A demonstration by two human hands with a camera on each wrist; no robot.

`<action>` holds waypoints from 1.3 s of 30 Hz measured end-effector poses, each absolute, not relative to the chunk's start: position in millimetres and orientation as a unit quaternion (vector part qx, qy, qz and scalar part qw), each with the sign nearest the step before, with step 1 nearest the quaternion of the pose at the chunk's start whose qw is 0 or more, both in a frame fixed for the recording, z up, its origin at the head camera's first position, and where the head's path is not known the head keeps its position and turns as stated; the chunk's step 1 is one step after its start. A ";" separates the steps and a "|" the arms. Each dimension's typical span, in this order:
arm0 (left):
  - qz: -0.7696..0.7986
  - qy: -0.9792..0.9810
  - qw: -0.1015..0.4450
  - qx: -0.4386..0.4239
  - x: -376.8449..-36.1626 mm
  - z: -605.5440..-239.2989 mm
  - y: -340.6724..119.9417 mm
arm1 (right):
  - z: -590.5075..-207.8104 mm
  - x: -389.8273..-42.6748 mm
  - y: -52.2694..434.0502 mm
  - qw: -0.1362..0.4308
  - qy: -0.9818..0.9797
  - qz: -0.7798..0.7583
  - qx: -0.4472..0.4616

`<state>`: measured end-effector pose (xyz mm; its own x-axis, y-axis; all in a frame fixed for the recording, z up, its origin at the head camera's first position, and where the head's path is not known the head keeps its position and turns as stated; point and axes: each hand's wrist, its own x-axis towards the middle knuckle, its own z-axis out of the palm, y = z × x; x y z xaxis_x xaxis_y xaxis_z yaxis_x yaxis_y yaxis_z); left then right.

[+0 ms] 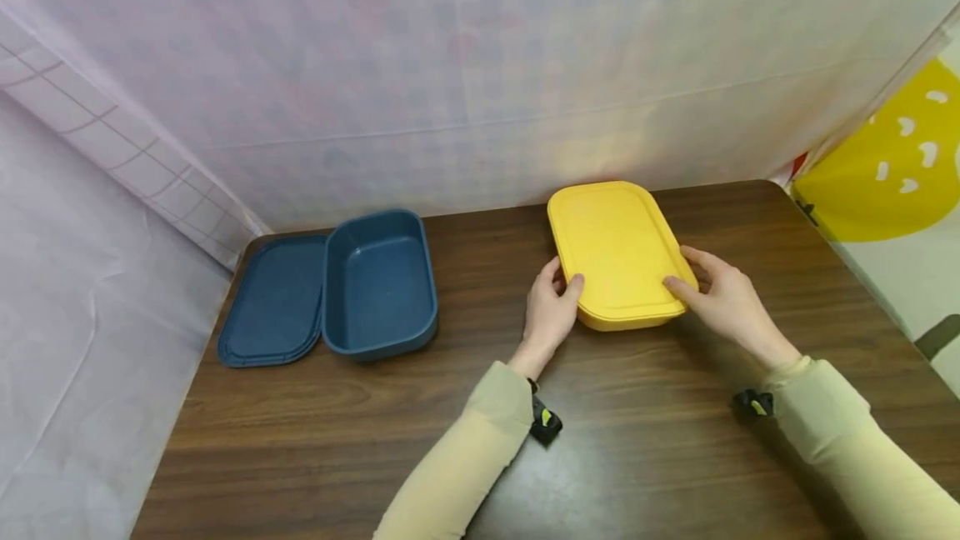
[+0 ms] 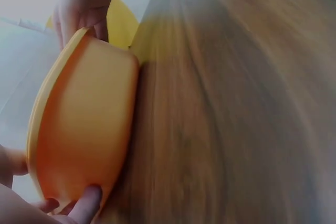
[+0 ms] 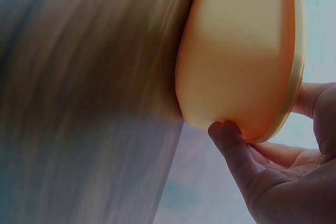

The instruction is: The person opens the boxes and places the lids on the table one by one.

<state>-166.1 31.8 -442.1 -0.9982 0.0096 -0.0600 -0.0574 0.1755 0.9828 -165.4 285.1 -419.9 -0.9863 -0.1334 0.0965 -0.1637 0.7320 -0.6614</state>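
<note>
A yellow food container [image 1: 622, 252] with its flat lid on stands at the back right of the table in the head view. My left hand [image 1: 551, 307] grips its near left corner, thumb on the lid's edge and fingertips against the side wall. On the opposite side, my right hand [image 1: 720, 298] holds the near right corner, its thumb over the lid and its fingers on the wall below the rim. In the left wrist view the container's smooth side wall [image 2: 89, 119] shows close to the wood. The right wrist view has the fingertips [image 3: 226, 132] pressed low on the wall.
To the left, a dark blue container [image 1: 381, 286] stands without a lid, nothing inside it. Beside it a dark blue lid [image 1: 276, 302] lies flat near the table's left edge. A pale curtain [image 1: 465, 65] hangs behind the brown wooden table [image 1: 315, 448].
</note>
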 end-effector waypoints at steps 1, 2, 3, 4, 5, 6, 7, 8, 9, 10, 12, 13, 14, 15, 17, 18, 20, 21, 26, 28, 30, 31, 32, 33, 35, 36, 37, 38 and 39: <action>0.645 0.764 0.029 -0.017 -164.8 -441.6 27.4 | -419.5 -164.2 281.1 0.021 -0.929 0.360 0.082; 0.646 0.762 0.032 -0.020 -163.3 -441.2 22.9 | -419.0 -162.8 276.9 0.022 -0.928 0.363 0.085; 0.650 0.759 0.035 -0.023 -161.8 -440.8 18.2 | -418.6 -161.5 272.5 0.022 -0.926 0.366 0.087; 0.652 0.757 0.037 -0.025 -160.1 -440.5 13.1 | -418.5 -160.2 267.9 0.023 -0.924 0.370 0.090; 0.653 0.756 0.038 -0.028 -158.2 -440.4 7.9 | -418.4 -159.0 263.1 0.023 -0.923 0.373 0.094; 0.655 0.754 0.039 -0.031 -156.2 -440.3 2.4 | -418.6 -158.0 257.9 0.023 -0.922 0.375 0.098; 0.657 0.752 0.039 -0.034 -154.0 -440.3 -3.5 | -418.6 -156.9 252.6 0.024 -0.920 0.377 0.102; 0.660 0.749 0.039 -0.036 -151.6 -440.3 -9.3 | -418.7 -155.8 247.3 0.025 -0.920 0.377 0.108; 0.663 0.747 0.040 -0.039 -149.1 -440.4 -15.3 | -418.8 -154.8 242.0 0.024 -0.919 0.377 0.112; 0.665 0.745 0.041 -0.041 -146.5 -440.6 -21.2 | -418.9 -153.6 236.8 0.025 -0.919 0.376 0.117; 0.669 0.741 0.041 -0.044 -141.2 -440.9 -32.8 | -419.0 -151.4 226.7 0.025 -0.918 0.374 0.128; 0.671 0.739 0.042 -0.045 -138.6 -441.2 -38.3 | -418.8 -149.9 222.0 0.025 -0.919 0.371 0.133; 0.674 0.736 0.042 -0.046 -135.8 -441.5 -43.5 | -418.8 -148.5 217.5 0.023 -0.918 0.370 0.138; 0.673 0.736 0.042 -0.048 -133.2 -442.0 -48.5 | -418.7 -147.0 213.4 0.021 -0.918 0.370 0.143; 0.674 0.736 0.042 -0.049 -128.1 -443.0 -57.5 | -418.5 -143.4 206.3 0.018 -0.917 0.368 0.152; 0.674 0.736 0.042 -0.050 -126.0 -443.9 -61.5 | -418.4 -141.5 203.3 0.016 -0.917 0.368 0.156; 0.673 0.737 0.042 -0.052 -122.6 -445.1 -68.8 | -418.0 -137.7 198.0 0.017 -0.916 0.367 0.163; 0.672 0.737 0.042 -0.052 -121.3 -445.9 -72.2 | -417.8 -136.2 195.5 0.016 -0.915 0.367 0.166; 0.679 0.731 0.034 -0.065 -117.2 -446.2 -85.8 | -418.3 -131.7 184.1 0.017 -0.918 0.353 0.182; 0.683 0.726 0.033 -0.068 -116.4 -445.9 -89.1 | -418.6 -131.2 180.6 0.019 -0.921 0.343 0.184; 0.686 0.723 0.035 -0.069 -115.7 -445.7 -91.3 | -419.2 -130.8 178.2 0.020 -0.924 0.334 0.183; 0.687 0.722 0.036 -0.068 -115.3 -445.7 -92.2 | -419.4 -130.5 177.3 0.020 -0.926 0.331 0.183; 0.687 0.722 0.037 -0.067 -114.9 -446.0 -93.0 | -419.3 -129.8 176.3 0.020 -0.926 0.329 0.183; 0.688 0.722 0.038 -0.066 -114.6 -446.3 -93.8 | -419.4 -129.2 175.6 0.021 -0.926 0.329 0.184; 0.688 0.722 0.040 -0.065 -113.8 -446.9 -95.4 | -419.6 -127.9 174.9 0.021 -0.926 0.327 0.186; 0.687 0.723 0.042 -0.065 -113.3 -447.3 -96.3 | -419.3 -127.1 174.6 0.021 -0.926 0.326 0.187; 0.687 0.723 0.044 -0.064 -112.9 -447.6 -97.2 | -419.2 -126.3 174.5 0.021 -0.927 0.325 0.187; 0.686 0.723 0.045 -0.062 -112.8 -448.0 -98.0 | -418.9 -125.9 174.3 0.023 -0.927 0.323 0.189; 0.686 0.723 0.046 -0.061 -112.8 -447.9 -98.8 | -418.8 -125.6 174.2 0.025 -0.928 0.319 0.189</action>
<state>-112.8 -98.8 -447.9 -0.9884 -0.0247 -0.1496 -0.1506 0.0507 0.9873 -125.6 174.2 -418.8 -0.9270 -0.3356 0.1673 -0.3675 0.7242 -0.5835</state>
